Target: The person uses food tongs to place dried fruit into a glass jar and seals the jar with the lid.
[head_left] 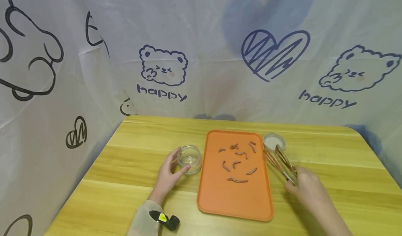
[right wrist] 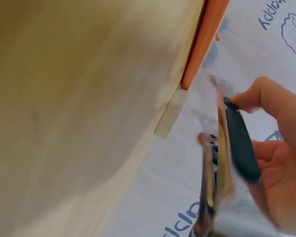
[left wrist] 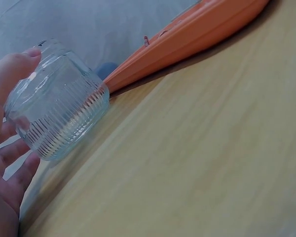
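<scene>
Gripping tongs point(head_left: 286, 161), the right hand point(head_left: 307, 187) hovers beside the orange tray point(head_left: 233, 201).

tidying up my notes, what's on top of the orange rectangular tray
Thin brownish worm-like pieces lie scattered on the tray, mostly in its far half. The surface directly beneath each piece is covered.

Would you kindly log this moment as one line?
left hand: holds glass jar | right hand: holds tongs | orange tray: between hands, bears brown worm-like pieces | pale round lid: beside tray
</scene>
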`<state>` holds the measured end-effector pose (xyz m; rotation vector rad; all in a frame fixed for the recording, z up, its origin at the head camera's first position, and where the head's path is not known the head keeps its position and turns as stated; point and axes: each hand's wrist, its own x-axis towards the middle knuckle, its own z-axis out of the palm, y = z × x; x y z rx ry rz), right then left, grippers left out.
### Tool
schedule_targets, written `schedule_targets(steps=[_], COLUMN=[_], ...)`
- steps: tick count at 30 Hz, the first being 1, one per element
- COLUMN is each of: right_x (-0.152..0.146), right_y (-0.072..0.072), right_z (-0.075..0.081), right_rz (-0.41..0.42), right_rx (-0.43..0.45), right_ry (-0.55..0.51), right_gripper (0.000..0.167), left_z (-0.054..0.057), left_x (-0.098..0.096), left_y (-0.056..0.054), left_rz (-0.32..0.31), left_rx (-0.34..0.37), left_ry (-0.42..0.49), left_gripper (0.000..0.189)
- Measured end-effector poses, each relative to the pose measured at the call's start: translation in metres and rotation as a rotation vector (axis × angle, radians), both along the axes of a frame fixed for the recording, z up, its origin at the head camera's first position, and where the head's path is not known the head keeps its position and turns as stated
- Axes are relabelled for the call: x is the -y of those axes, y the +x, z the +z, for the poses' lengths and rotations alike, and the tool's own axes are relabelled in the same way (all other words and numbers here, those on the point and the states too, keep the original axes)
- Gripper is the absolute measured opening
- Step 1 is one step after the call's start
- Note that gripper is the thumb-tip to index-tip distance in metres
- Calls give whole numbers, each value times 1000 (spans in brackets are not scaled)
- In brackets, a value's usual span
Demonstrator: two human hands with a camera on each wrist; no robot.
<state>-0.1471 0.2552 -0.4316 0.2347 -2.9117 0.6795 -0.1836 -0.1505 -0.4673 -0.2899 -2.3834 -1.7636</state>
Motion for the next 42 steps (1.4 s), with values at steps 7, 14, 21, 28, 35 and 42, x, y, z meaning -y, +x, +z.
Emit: schedule_targets(steps=[7, 14, 21, 28, 35, 42], right_x=[12, 26, 36, 40, 42, 43], right_y=[-11, -22, -25, -26, -25, -24], right_z=[5, 6, 5, 3, 2, 1], right_rz=[89, 153, 167, 184, 191, 189], right_rx=[-219, -262, -215, -242, -228, -229], right_ry=[57, 82, 91, 106, 119, 117], right_gripper=[36, 27, 26, 25, 20, 18], left_z=[2, 6, 7, 7, -16, -33], left_x=[1, -1, -1, -1, 5, 11], left_y=[-1, -2, -2, -2, -11, -15], left_rz=[-5, -12, -10, -17, -7, 7], left_rx=[10, 17, 15, 12, 1, -3], left_ry=[0, -8, -9, -13, -24, -26], left_gripper=[72, 71, 71, 70, 71, 69])
